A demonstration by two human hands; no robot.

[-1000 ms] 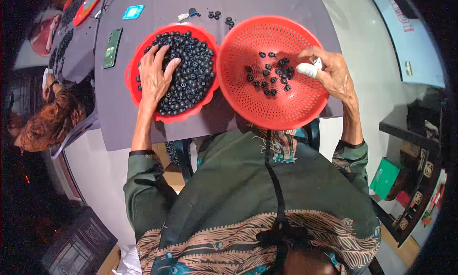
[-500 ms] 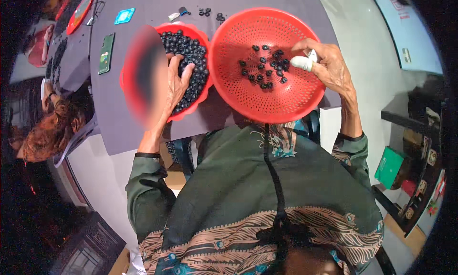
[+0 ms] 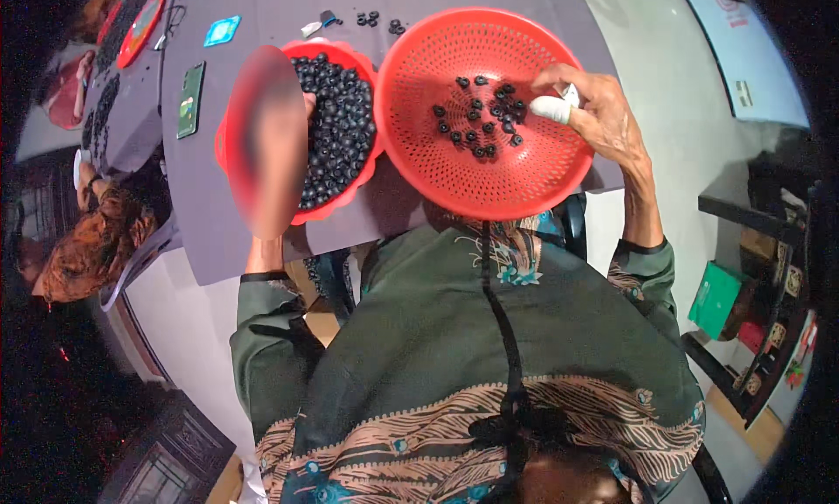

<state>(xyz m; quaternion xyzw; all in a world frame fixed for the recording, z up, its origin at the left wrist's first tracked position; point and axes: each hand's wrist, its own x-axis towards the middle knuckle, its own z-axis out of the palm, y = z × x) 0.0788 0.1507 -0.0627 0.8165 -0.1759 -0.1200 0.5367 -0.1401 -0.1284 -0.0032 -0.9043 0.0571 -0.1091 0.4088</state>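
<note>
My left hand (image 3: pixel 281 154) is over the left side of a scalloped red bowl (image 3: pixel 374 145). A blurred patch covers most of the hand, so its fingers are hidden. Small round black pieces (image 3: pixel 336 128) fill the bowl. On the right sits a larger red colander (image 3: pixel 489 202), its rim close to the bowl's. A loose cluster of similar black pieces (image 3: pixel 476 128) with hollow middles lies in it. My right hand (image 3: pixel 603 119) reaches over the colander's right rim, thumb and forefinger apart, nothing visible between them. White wrapping covers the thumb and shows on another finger.
Beyond the bowls, a few black pieces (image 3: pixel 367 20) and a small dark-and-white object (image 3: pixel 328 19) lie on the grey-covered table (image 3: pixel 262 1). A phone (image 3: pixel 190 100) and a blue packet (image 3: pixel 222 31) rest at the left. Another person (image 3: pixel 96 242) sits at far left beside a red dish (image 3: pixel 140 30).
My left hand has shifted left from the middle of the black pieces to the bowl's left side, into the blur. My right hand stays nearly as it was.
</note>
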